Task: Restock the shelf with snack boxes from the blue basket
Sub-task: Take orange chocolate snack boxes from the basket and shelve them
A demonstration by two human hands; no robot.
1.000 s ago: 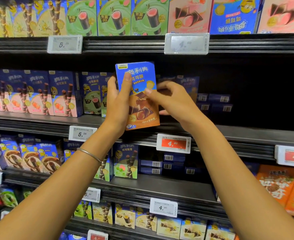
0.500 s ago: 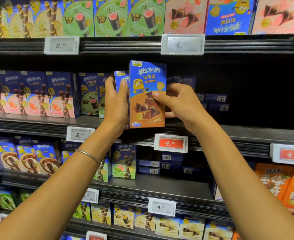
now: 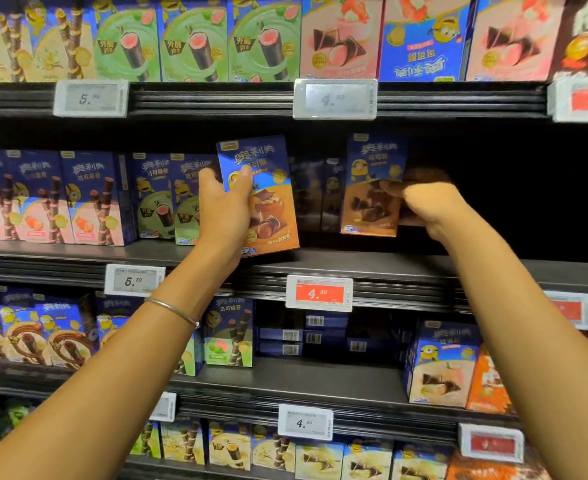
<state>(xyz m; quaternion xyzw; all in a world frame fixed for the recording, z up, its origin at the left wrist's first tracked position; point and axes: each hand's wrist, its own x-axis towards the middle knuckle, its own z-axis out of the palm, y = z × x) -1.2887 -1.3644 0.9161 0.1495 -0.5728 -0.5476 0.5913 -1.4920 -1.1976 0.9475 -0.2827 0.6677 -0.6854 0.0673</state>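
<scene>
My left hand [image 3: 225, 209] grips a blue and brown snack box [image 3: 268, 202], tilted, its lower edge just above the front of the middle shelf [image 3: 320, 261]. Further right, my right hand [image 3: 424, 202] holds a second, matching snack box [image 3: 368, 188] upright and deeper inside the dark part of that shelf; its base looks level with the shelf board. More boxes of this kind stand in shadow between the two. The blue basket is out of view.
Rows of snack boxes [image 3: 88, 202] fill the left of the middle shelf. The shelf's right side is dark and bare. A red price tag [image 3: 319, 293] hangs on the shelf edge. Stocked shelves lie above and below.
The two boxes, held together before, have separated. My right hand carried one box right and deeper into the shelf. My left hand kept the other box near the shelf front.
</scene>
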